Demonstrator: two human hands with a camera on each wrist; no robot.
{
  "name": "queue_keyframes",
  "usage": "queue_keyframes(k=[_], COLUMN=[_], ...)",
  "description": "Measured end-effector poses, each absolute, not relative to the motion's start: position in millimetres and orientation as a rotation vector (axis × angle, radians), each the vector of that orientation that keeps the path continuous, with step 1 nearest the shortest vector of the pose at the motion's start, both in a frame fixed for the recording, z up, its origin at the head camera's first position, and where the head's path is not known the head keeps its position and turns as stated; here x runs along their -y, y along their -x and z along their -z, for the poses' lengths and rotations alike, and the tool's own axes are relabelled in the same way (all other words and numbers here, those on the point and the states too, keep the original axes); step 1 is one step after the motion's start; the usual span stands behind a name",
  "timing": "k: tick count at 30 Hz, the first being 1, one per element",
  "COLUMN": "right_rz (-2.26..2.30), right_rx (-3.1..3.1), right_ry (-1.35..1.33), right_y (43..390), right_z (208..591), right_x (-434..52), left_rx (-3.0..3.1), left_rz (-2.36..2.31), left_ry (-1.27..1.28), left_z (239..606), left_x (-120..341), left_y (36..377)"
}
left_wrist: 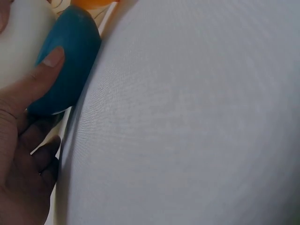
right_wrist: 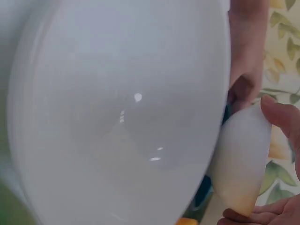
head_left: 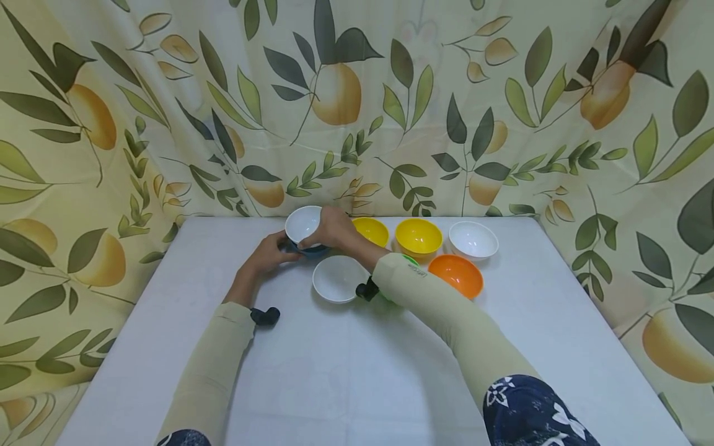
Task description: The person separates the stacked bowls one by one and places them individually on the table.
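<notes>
Right hand [head_left: 333,228] is up at the far side of the surface [head_left: 357,371], fingers curled over the rim of a small white bowl [head_left: 303,223], and the grip is clenched on it, holding it tilted with its hollow facing the camera. The right wrist view shows fingertips [right_wrist: 281,112] hooked round the bowl's pale outer wall [right_wrist: 241,164]. Directly beneath that white bowl sits a blue bowl [head_left: 310,251], and the white one looks to be resting in or just above it; whether they touch is hard to tell. Left hand [head_left: 269,254] comes in from the other side, and its grip has the blue bowl: in the left wrist view the thumb [left_wrist: 44,70] presses flat on the blue outer wall [left_wrist: 65,65] with the other fingers wrapped underneath, the bowl down on the surface.

Just nearer the person than both grips, a second white bowl [head_left: 340,279] stands upright, filling most of the right wrist view. Beside the right hand, on its outer side, a yellow bowl [head_left: 371,231], then another yellow bowl [head_left: 418,237], then a third white bowl [head_left: 473,240], all in a row along the far edge. An orange bowl [head_left: 456,274] sits in front of those, and a green bowl [head_left: 409,260] peeks out from behind the right sleeve [head_left: 446,310]. Behind everything, a curtain [head_left: 357,105] printed with leaves and fruit.
</notes>
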State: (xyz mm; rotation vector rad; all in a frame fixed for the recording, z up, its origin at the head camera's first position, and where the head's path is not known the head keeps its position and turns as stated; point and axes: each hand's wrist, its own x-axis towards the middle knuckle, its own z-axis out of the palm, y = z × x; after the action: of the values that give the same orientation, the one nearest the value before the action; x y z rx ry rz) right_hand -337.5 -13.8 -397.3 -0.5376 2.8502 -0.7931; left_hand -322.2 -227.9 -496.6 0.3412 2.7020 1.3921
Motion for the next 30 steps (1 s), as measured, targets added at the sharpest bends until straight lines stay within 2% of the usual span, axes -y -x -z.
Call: queue_keyframes(k=[21, 30], right_rz=[1.052, 1.083], right_rx=[-2.770, -2.750], right_ry=[0.669, 0.628], right_y=[300, 277], right_z=[364, 358], right_x=[-21, -44], left_rx=[-2.695, -2.661], left_rz=[-1.422, -1.430], left_ry=[-0.337, -0.313], left_z=[494, 496], left_x=[230, 228], left_y=[326, 325])
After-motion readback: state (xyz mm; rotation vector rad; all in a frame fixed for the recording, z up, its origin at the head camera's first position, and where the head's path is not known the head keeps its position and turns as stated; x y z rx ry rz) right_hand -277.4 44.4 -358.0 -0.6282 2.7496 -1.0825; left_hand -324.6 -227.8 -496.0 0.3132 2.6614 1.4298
